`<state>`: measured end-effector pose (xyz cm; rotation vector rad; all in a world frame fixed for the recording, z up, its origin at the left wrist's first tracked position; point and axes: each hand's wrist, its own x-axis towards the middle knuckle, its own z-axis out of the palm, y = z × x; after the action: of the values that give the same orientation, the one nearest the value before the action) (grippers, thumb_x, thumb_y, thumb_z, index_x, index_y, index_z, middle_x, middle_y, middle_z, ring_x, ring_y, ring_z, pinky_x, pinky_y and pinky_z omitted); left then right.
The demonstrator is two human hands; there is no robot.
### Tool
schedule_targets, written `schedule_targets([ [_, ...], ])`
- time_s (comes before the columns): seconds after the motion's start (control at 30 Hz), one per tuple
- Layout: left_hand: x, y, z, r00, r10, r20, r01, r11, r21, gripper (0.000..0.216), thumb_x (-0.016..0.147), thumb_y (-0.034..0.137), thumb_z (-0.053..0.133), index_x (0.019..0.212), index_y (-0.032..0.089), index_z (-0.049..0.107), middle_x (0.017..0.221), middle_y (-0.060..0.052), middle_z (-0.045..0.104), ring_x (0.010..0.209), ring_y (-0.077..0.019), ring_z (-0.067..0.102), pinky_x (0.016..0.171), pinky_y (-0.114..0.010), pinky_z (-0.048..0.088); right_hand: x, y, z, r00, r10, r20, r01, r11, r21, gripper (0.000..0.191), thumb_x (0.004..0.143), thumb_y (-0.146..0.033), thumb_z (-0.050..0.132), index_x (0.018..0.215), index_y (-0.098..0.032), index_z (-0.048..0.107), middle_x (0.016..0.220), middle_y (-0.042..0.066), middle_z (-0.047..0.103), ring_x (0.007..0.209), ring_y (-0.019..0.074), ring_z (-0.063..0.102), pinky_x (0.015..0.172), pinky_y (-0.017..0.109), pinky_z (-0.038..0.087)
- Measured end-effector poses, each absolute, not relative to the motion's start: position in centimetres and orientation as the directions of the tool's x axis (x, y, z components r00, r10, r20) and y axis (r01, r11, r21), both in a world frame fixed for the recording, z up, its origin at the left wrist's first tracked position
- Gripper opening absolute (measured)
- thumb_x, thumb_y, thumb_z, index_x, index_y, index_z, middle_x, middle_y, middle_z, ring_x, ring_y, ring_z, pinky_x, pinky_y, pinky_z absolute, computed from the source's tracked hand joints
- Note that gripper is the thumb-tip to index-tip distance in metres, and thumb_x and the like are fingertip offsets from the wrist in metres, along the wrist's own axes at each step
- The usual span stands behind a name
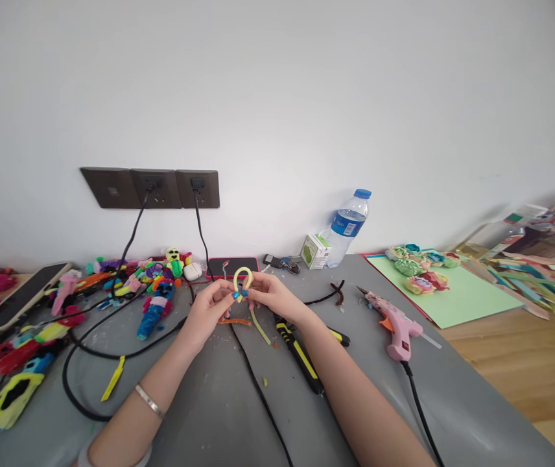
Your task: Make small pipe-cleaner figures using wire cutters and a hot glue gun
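Observation:
My left hand (208,311) and my right hand (271,296) meet over the grey mat (219,415), both pinched on a pale yellow pipe cleaner (243,277) bent into a loop above the fingers. One end of it trails down to the mat. An orange pipe cleaner piece (235,321) lies just under my hands. A silver bangle sits on my left wrist.
A pink glue gun (397,325) with a black cord lies to the right, yellow-handled pliers (301,357) under my right forearm. Colourful pipe-cleaner figures (153,285) crowd the left. A water bottle (348,227), a small carton, a phone and wall sockets stand behind. Green paper with flowers (421,272) lies far right.

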<state>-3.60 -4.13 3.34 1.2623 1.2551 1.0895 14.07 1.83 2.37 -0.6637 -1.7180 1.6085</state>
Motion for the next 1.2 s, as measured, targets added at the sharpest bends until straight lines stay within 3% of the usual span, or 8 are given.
schedule_targets([
  [0.23,-3.52,-4.17,3.34,0.048,0.996,-0.078,0.093,0.073,0.993,0.039,0.076,0.052,0.064,0.093,0.017,0.062,0.063,0.003,0.053,0.054,-0.0104,0.046,0.048,-0.02,0.035,14.11,1.96,2.2,-0.62,0.771,0.146,-0.117,0.093,-0.989,0.03,0.08,-0.044,0.07,0.082,-0.018,0.056,0.077,-0.001,0.063,0.06,0.0097,0.056,0.056,0.022,0.04],
  [0.47,-3.49,-4.02,3.2,0.069,0.994,-0.079,0.087,0.073,0.994,0.035,0.077,0.049,0.065,0.091,0.018,0.059,0.078,0.0,0.061,0.058,-0.0095,0.046,0.049,-0.02,0.035,13.98,1.86,2.41,-0.603,0.786,0.137,-0.118,0.082,-0.99,0.03,0.077,-0.043,0.073,0.082,-0.018,0.057,0.077,-0.002,0.061,0.062,0.0097,0.055,0.058,0.023,0.04],
  [0.67,-3.69,-3.97,2.85,0.069,0.996,-0.054,0.083,0.048,0.995,0.029,0.078,0.044,0.065,0.091,0.018,0.059,0.072,0.002,0.056,0.056,-0.0091,0.045,0.05,-0.02,0.034,13.84,1.82,2.46,-0.585,0.8,0.134,-0.106,0.088,-0.99,0.031,0.076,-0.043,0.074,0.08,-0.018,0.056,0.075,-0.003,0.058,0.062,0.0097,0.055,0.057,0.022,0.039],
  [0.97,-3.66,-4.09,3.36,0.075,0.997,-0.005,0.091,-0.002,0.996,0.029,0.076,0.04,0.069,0.09,0.017,0.058,0.08,-0.002,0.064,0.059,-0.0094,0.045,0.052,-0.021,0.032,13.79,1.77,2.46,-0.585,0.803,0.116,-0.087,0.08,-0.993,0.032,0.075,-0.044,0.074,0.08,-0.018,0.057,0.073,-0.003,0.056,0.063,0.0108,0.056,0.058,0.023,0.039],
  [1.07,-3.72,-4.01,3.35,0.073,0.997,-0.026,0.057,0.022,0.998,0.031,0.076,0.04,0.07,0.094,0.019,0.054,0.079,0.0,0.065,0.058,-0.0094,0.044,0.052,-0.02,0.031,13.81,1.65,2.68,-0.583,0.804,0.118,-0.108,0.067,-0.992,0.033,0.075,-0.045,0.075,0.081,-0.017,0.058,0.074,-0.002,0.058,0.064,0.0108,0.055,0.06,0.023,0.039],
  [1.2,-3.8,-3.9,3.22,0.068,0.996,-0.065,-0.04,0.068,0.997,0.034,0.075,0.039,0.072,0.085,0.022,0.045,0.071,0.004,0.061,0.054,-0.008,0.039,0.05,-0.019,0.029,13.99,1.72,2.59,-0.566,0.812,0.141,-0.19,0.038,-0.981,0.03,0.08,-0.046,0.071,0.081,-0.018,0.061,0.074,-0.002,0.058,0.068,0.0115,0.056,0.063,0.024,0.04],
])
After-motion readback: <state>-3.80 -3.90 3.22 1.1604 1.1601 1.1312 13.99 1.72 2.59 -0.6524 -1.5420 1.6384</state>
